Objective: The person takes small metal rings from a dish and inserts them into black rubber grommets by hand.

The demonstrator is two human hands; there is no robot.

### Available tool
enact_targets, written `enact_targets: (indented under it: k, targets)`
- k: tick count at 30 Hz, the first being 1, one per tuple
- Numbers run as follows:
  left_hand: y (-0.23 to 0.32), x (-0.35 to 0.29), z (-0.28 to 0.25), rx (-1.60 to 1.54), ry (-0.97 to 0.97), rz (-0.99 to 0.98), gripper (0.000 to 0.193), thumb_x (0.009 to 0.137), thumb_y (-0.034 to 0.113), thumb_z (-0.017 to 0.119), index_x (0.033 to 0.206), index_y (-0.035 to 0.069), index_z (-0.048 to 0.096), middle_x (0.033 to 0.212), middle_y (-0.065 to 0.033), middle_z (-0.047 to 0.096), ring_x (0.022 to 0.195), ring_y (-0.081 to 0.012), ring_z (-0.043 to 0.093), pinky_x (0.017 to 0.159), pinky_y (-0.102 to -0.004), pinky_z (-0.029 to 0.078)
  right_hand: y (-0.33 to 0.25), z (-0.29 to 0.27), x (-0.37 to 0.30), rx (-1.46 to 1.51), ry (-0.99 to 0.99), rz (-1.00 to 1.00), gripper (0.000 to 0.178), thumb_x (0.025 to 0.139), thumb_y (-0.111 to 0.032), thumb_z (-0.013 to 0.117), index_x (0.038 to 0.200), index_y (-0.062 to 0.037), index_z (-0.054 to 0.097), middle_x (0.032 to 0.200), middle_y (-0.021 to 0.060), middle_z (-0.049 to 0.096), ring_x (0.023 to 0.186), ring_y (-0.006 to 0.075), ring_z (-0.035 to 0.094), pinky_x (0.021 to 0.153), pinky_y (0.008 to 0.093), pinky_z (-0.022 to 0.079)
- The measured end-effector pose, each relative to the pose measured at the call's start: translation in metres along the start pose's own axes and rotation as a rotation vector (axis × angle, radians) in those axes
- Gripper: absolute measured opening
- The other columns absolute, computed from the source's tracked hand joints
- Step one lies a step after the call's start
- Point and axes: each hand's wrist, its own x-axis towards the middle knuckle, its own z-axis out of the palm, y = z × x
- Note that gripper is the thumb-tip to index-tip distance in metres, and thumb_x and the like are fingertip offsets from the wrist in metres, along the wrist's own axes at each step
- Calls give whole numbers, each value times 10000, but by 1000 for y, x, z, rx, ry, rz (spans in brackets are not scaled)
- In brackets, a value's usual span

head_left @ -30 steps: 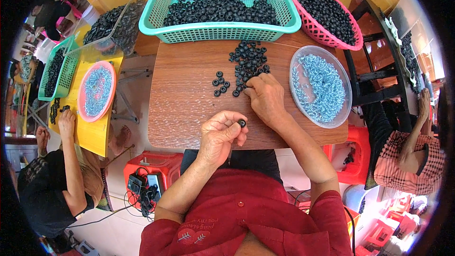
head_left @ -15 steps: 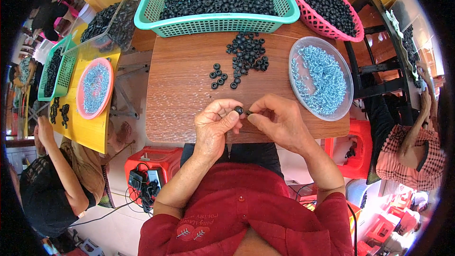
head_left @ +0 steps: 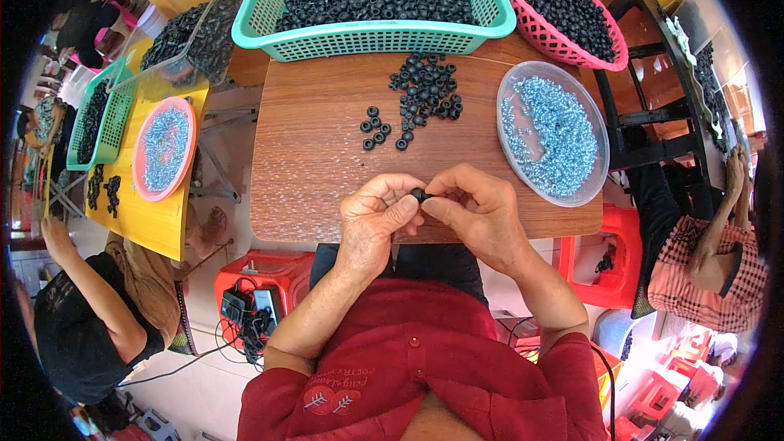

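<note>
Starting well left of the brown table [head_left: 318,106]: see co-worker [head_left: 86,310] in black top, bare arm raised. Next, closer to the brown table, see yellow table [head_left: 159,224] bearing green basket [head_left: 118,110] of black pieces, dark clumps [head_left: 113,196] and pink-rimmed plate [head_left: 193,139] of blue beads. Beyond the brown table's far left corner, see clear bin [head_left: 163,77], dark contents. Below its near left corner, note red stool [head_left: 278,261] with black adapters and cables [head_left: 237,310], on pale tiled floor [head_left: 192,363]. Brown table: wood-grain, pale glints at left.

Over its near part, left hand [head_left: 367,229]: thumb and fingers pinched on black bead [head_left: 420,195]. At its middle, see small bead group [head_left: 376,131], then larger bead pile [head_left: 425,86]; at its far edge, teal basket [head_left: 376,35], heaped black. Right hand [head_left: 482,208], over its near part: fingertips narrow, meeting at the same bead; cannot tell if pinching anything else.

At its right side, see clear round dish [head_left: 600,159] of blue beads; at far right corner, pink basket [head_left: 563,47], filled black. Past its right edge: second red stool [head_left: 625,253], black stand [head_left: 657,114], person in checked clothing [head_left: 702,269].
</note>
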Motion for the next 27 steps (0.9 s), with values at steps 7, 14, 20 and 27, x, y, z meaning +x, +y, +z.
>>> enact_targets:
  k: [7,14,20,27]
  targets:
    - [1,-1,1,-33,11,-9,202,850,59,635,1029,-26,595,816,-70,631,656,-121,586,574,-236,485,9,0,0,303,-7,119,60,806,-17,648,863,-3,635,758,10,622,716,70,571,636,226,476]
    - [-4,-5,2,135,27,60,196,881,86,617,1055,-3,598,829,-25,623,681,-69,571,582,-188,468,9,5,-6,387,6,136,77,817,-27,649,882,6,625,781,22,638,684,74,581,630,214,477]
    - [-5,-6,4,132,23,68,196,883,85,615,1061,5,598,822,-15,620,676,-60,566,577,-176,462,24,7,-10,548,44,245,96,797,-12,671,885,-10,633,792,30,645,673,73,577,599,205,463]
    - [-8,-8,6,114,36,78,189,879,77,616,1054,7,604,800,-7,612,663,-56,558,576,-179,461,22,14,-13,711,133,235,64,797,22,655,853,2,630,788,54,658,684,110,621,627,234,517]
